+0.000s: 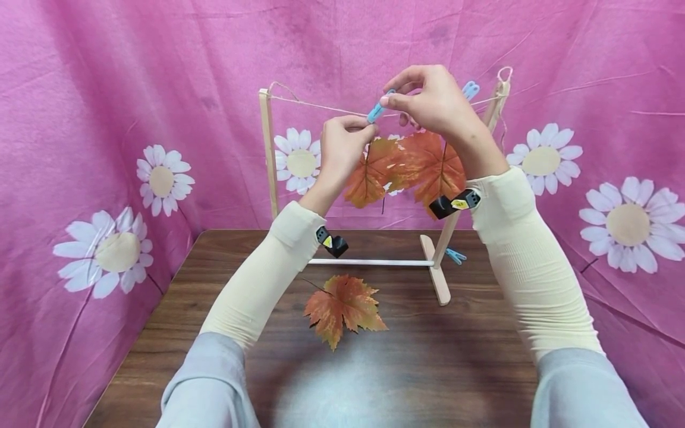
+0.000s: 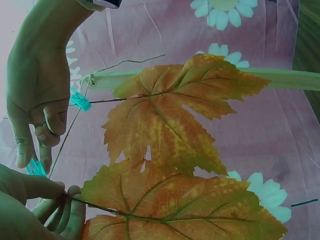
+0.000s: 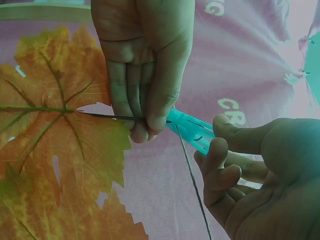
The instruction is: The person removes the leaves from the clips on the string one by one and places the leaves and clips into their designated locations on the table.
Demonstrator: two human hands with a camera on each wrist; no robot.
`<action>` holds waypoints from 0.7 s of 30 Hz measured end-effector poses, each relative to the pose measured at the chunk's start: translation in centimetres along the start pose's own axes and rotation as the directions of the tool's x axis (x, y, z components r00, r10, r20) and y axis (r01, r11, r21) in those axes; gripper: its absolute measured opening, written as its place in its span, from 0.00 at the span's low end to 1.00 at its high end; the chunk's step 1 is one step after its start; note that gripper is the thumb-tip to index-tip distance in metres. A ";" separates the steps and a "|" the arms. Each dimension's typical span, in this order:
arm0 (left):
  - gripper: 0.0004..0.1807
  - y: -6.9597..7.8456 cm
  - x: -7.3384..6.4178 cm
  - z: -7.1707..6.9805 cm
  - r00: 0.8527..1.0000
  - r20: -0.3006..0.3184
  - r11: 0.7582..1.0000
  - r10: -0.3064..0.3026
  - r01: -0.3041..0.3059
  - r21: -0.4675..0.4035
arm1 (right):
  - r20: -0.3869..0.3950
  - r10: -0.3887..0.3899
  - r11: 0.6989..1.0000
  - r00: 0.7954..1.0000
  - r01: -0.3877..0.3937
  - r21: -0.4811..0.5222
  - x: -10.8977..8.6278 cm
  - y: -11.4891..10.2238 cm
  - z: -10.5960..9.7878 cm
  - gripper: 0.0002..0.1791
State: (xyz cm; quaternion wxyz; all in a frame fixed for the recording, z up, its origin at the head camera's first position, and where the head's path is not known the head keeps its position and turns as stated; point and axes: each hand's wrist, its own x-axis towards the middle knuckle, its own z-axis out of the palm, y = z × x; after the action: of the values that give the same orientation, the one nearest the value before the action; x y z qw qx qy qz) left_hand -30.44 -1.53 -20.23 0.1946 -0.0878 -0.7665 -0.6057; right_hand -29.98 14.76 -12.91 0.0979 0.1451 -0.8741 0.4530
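With thumb and fingers my left hand (image 1: 344, 142) pinches the dark stem (image 3: 107, 116) of an orange-green artificial maple leaf (image 2: 165, 205), which hangs below. My right hand (image 1: 430, 98) pinches the handle end of a light blue clothespin (image 1: 377, 110). In the right wrist view, the jaws of that clothespin (image 3: 187, 127) are at the string (image 3: 195, 187) and stem tip, close to the left fingertips. Beside it a second maple leaf (image 2: 165, 110) hangs by its stem from another blue clothespin (image 2: 80, 101) on the string, partly overlapping the first leaf.
A wooden frame (image 1: 269, 154) holds the string (image 1: 321, 107) between its two posts. On the brown table (image 1: 428, 368) lies another maple leaf (image 1: 345, 306), in front of the white crossbar (image 1: 374, 262). A blue clothespin (image 1: 456, 256) lies by the right foot (image 1: 436, 273). Pink flowered cloth (image 1: 225, 59) surrounds the table.
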 end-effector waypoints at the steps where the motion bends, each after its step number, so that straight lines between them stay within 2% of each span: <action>1: 0.06 0.0 0.0 0.0 1.000 0.000 1.000 0.000 0.000 -0.002 | -0.002 0.000 1.000 1.000 0.000 0.003 0.0 0.0 0.0 0.15; 9: 0.06 -0.2 0.0 -0.1 1.000 0.006 1.000 0.023 -0.023 -0.013 | -0.019 -0.006 0.999 1.000 0.007 0.037 0.3 0.0 0.1 0.11; 16: 0.07 -0.4 0.0 -0.1 0.999 0.017 0.996 0.050 -0.049 -0.072 | -0.114 -0.071 0.997 0.991 0.075 0.033 0.3 0.1 0.0 0.07; 21: 0.09 -0.3 0.0 -0.1 0.998 0.021 0.991 0.058 -0.055 -0.120 | -0.160 -0.077 0.993 0.984 0.090 0.074 0.3 0.1 -0.1 0.04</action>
State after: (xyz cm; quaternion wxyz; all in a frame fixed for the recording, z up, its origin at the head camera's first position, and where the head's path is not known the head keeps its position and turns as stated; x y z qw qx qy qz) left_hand -30.52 -1.73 -20.53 0.1965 -0.1286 -0.7285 -0.6435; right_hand -30.27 14.83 -12.85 0.1795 0.1494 -0.8377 0.4937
